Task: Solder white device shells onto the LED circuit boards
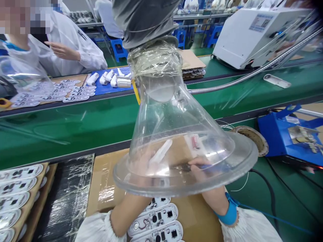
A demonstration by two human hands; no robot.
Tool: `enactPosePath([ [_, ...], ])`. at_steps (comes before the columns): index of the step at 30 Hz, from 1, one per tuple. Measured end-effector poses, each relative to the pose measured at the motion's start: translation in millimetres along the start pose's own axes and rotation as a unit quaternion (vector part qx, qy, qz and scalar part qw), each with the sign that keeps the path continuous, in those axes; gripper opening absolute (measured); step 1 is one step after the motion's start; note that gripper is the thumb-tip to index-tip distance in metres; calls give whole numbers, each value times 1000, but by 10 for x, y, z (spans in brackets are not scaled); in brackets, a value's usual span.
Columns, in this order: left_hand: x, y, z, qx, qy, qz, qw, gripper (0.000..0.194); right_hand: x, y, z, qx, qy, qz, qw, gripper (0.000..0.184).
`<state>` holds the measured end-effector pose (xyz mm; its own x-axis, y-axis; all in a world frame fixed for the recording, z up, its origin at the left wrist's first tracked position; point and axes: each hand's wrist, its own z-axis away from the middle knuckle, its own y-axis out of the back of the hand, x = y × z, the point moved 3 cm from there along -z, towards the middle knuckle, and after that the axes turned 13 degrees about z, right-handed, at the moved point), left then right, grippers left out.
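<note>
Through the clear fume hood (185, 191), both of my hands show blurred over a cardboard sheet. My left hand (142, 168) is closed around a narrow white plastic housing (161, 152), which is tilted up to the right. In my right hand (200, 173) is a soldering iron (185, 167), its thin tip pointing left toward the left hand. A blue wrist strap (228, 211) circles my right wrist. Between my forearms lie several white oval housings with circuit boards (158, 215), in a row on the cardboard (202, 218). The hood's glare hides fine detail at the fingers.
More board-filled housings (17, 191) lie on stacked cardboard at left. A blue machine (290, 134) and a round dish (252, 137) stand right, near dark cables. Across the green conveyor (75, 131), a co-worker (68, 47) sits near white parts and a white machine (257, 37).
</note>
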<state>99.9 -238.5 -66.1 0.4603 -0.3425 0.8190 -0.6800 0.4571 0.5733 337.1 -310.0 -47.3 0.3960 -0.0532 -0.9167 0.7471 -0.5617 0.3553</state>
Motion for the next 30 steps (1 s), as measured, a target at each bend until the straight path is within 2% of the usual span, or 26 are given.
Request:
enactPosePath([
  [6, 76, 8, 43, -9, 7, 18, 1000, 27, -68, 10, -31, -3, 16, 31, 999, 22],
  [9, 158, 30, 11, -7, 2, 17, 1000, 28, -76, 10, -32, -6, 27, 30, 999, 19],
  [16, 373, 87, -65, 19, -36, -31, 999, 33, -87, 25, -19, -6, 57, 25, 998, 13],
  [19, 435, 109, -83, 36, -50, -64, 996, 29, -102, 20, -18, -19, 73, 3, 997, 15],
  [24, 450, 125, -124, 38, -40, -68, 996, 21, -95, 23, -18, -11, 76, 6, 997, 16],
  [30, 407, 124, -162, 42, -27, -62, 997, 15, -71, 30, -9, 7, 44, 42, 998, 8],
])
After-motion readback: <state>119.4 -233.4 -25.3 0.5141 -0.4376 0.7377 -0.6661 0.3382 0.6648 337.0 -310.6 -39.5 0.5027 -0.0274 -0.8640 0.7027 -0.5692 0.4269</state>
